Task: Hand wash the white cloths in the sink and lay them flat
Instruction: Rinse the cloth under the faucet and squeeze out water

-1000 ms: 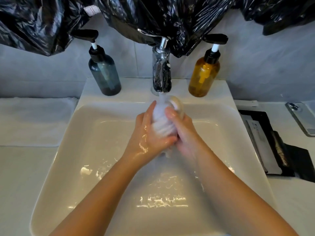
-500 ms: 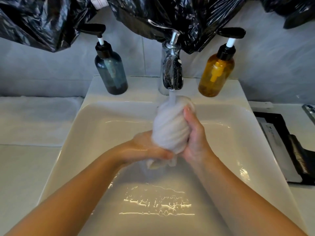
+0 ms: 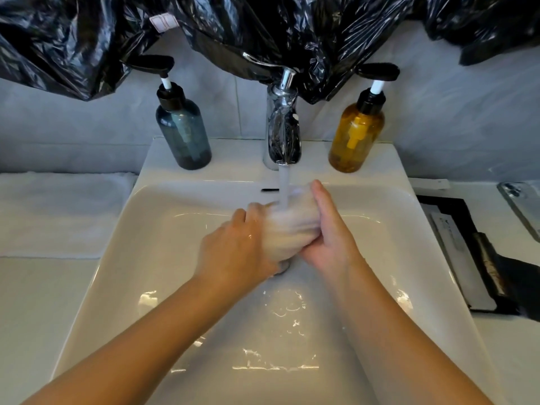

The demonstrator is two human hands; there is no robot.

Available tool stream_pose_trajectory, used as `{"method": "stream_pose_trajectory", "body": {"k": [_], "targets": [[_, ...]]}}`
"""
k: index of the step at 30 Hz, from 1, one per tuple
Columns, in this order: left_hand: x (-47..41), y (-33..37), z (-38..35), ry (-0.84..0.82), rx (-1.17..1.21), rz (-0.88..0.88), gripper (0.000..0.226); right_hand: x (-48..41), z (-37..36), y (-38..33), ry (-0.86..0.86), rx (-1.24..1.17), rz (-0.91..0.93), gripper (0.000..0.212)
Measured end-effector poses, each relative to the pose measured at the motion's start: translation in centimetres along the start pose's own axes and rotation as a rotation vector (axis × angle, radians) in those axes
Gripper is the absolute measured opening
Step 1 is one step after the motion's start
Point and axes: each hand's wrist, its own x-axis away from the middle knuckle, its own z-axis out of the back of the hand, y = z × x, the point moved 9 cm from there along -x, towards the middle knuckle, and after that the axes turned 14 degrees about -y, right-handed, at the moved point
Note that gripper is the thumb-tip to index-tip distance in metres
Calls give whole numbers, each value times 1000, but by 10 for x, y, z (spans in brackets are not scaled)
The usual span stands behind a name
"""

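Observation:
A bunched, wet white cloth sits between both hands over the white sink, right under the stream from the chrome faucet. My left hand grips the cloth's left side, knuckles up. My right hand grips its right side, thumb stretched up along the cloth. The cloth is blurred and partly hidden by my fingers. Water runs over it and pools in the basin below.
A blue pump bottle stands left of the faucet, an amber one to its right. A white towel lies flat on the left counter. Black packets and a phone lie on the right. Black plastic hangs overhead.
The cloth has dropped from an upright bundle at the spout to a lower, sideways one. My left hand turned knuckles up over its left side. The hands rub it under the water.

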Motion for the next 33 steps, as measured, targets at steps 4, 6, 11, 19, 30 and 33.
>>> {"method": "stream_pose_trajectory", "body": {"k": [4,6,11,19,30,33], "targets": [[-12,-13,-23,-227,474,-61,58,-1,1,-12,-55,74,182,54],[-16,-12,-30,-328,621,-122,57,-1,-6,-20,-94,184,227,59],[-18,-2,-39,-568,981,-376,37,-12,-26,-31,-246,292,223,50],[-32,-4,-43,-664,849,-400,52,-22,-27,-19,-388,219,87,94],[-14,-3,15,237,-108,-169,61,-22,-22,3,-119,-62,6,121],[-18,-15,7,158,84,-207,95,-19,-18,-6,-60,43,105,89]]}}
